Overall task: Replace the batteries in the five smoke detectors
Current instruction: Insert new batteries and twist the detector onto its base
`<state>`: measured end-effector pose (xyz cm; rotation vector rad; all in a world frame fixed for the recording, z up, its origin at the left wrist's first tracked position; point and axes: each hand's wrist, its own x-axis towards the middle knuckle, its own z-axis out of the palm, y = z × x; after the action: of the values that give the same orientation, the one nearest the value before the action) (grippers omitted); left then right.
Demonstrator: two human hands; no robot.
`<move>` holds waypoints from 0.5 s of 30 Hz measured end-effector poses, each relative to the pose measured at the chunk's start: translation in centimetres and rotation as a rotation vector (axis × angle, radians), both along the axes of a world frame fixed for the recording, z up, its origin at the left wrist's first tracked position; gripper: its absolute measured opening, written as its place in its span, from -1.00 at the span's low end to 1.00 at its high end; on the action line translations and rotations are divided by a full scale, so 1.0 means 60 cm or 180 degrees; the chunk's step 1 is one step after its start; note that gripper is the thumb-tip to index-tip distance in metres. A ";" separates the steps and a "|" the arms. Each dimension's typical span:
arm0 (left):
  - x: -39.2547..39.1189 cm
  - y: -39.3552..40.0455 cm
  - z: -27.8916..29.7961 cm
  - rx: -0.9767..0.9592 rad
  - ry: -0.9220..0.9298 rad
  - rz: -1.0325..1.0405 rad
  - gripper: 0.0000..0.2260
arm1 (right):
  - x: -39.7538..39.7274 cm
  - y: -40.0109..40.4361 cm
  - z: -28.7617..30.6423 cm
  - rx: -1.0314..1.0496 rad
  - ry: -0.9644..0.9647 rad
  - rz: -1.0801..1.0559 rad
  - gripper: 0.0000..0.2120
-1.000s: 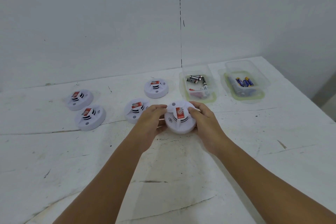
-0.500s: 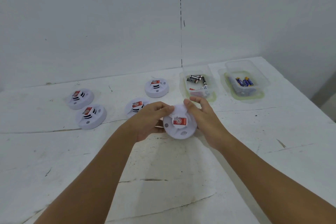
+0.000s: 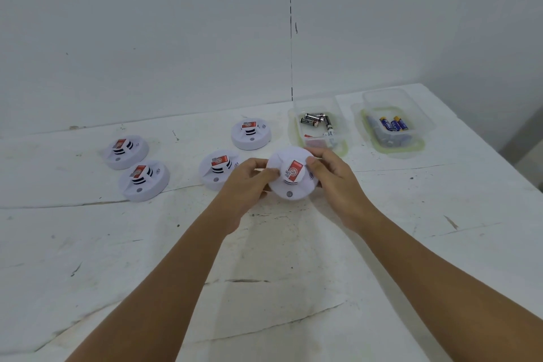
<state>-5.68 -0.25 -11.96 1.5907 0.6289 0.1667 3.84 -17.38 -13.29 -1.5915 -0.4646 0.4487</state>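
White table (image 3: pixel 293 303) carries everything; near its far edge we grip a detector (image 3: pixel 292 176) between both hands, left hand (image 3: pixel 249 182) and right hand (image 3: pixel 332 176) fingers curled on its rim.

Single head-worn wide-angle view, aimed forward and down from above the scuffed white-painted tabletop (image 3: pixel 264 288). Forearms entered from the bottom edge, converging near frame centre, close to the lens. Pale grey wall (image 3: pixel 147 38) filled the upper half. No second view to share with.
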 end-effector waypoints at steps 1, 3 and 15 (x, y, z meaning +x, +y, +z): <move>0.002 0.001 -0.001 0.0078 0.0021 -0.0039 -0.77 | 0.000 -0.002 0.002 -0.0008 0.0008 0.0095 -0.72; 0.002 0.002 -0.007 0.0151 -0.0016 -0.0104 -0.77 | 0.002 -0.006 -0.002 -0.0064 0.0038 0.0236 -0.69; -0.009 -0.013 -0.054 0.1598 -0.0733 0.0106 -0.80 | -0.021 -0.013 -0.013 -0.0992 -0.0988 0.0532 -0.30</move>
<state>-6.21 -1.02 -15.19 2.0042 0.4522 0.5595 2.55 -18.19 -14.07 -1.9440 -0.7983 0.4153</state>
